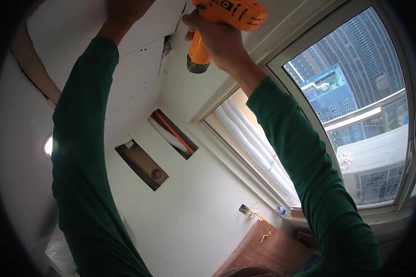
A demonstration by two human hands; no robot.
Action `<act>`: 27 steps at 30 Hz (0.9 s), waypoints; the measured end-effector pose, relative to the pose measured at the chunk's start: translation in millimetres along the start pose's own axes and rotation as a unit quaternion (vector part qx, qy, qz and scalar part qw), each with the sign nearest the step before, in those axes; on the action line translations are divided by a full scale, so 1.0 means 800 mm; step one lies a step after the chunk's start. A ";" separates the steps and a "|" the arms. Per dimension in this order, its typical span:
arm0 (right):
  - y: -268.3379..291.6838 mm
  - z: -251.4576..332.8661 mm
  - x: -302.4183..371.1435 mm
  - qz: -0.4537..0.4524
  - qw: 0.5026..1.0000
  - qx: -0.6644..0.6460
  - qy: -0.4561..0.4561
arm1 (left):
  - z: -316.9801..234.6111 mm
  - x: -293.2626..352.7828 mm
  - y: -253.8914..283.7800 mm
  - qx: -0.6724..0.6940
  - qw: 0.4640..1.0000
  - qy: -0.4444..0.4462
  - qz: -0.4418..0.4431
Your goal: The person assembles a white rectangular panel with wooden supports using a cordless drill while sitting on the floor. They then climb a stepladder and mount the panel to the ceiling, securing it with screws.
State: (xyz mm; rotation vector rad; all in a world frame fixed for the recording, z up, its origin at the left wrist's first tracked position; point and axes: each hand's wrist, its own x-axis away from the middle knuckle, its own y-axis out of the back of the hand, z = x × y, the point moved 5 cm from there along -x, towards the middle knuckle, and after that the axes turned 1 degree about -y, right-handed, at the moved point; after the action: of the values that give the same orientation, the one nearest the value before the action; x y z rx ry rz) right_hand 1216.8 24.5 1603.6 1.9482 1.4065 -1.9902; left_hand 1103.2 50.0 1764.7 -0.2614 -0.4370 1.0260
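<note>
My right hand [222, 44] is wrapped round the handle of an orange cordless drill [231, 13]. The drill's black base hangs below my grip, and its front end runs past the top edge of the view. My left hand [127, 10] is raised at the upper left against the white ceiling board [138, 69]. Its fingers lie beyond the frame, so I cannot see whether they hold anything. Small dark screw marks dot the board, and a ragged gap [167, 45] shows at its edge near the drill.
Two rectangular openings [155, 173] are cut in the pale wall. A window [356, 106] stands to the right, with white wrapped pipes [259, 143] beside it. Yellow wires [263, 221] hang from a wall box above brown boards [268, 249]. A plastic bottle [283, 211] rests near the sill.
</note>
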 end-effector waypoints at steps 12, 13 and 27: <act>-0.003 -0.009 -0.008 0.009 0.999 -0.022 0.034 | 0.001 -0.004 0.000 0.039 0.999 -0.018 -0.023; -0.004 -0.008 -0.007 0.012 0.999 -0.022 0.042 | 0.001 -0.003 -0.002 0.034 0.999 -0.018 -0.027; -0.001 -0.010 -0.012 0.013 0.999 0.021 0.043 | 0.002 -0.004 -0.004 0.001 1.000 -0.002 0.008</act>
State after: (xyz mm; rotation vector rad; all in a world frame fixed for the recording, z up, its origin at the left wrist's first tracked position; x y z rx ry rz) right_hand 1224.7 24.3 1613.2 2.0825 1.3593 -1.9622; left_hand 1103.8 45.6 1766.8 -0.2615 -0.4367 1.0437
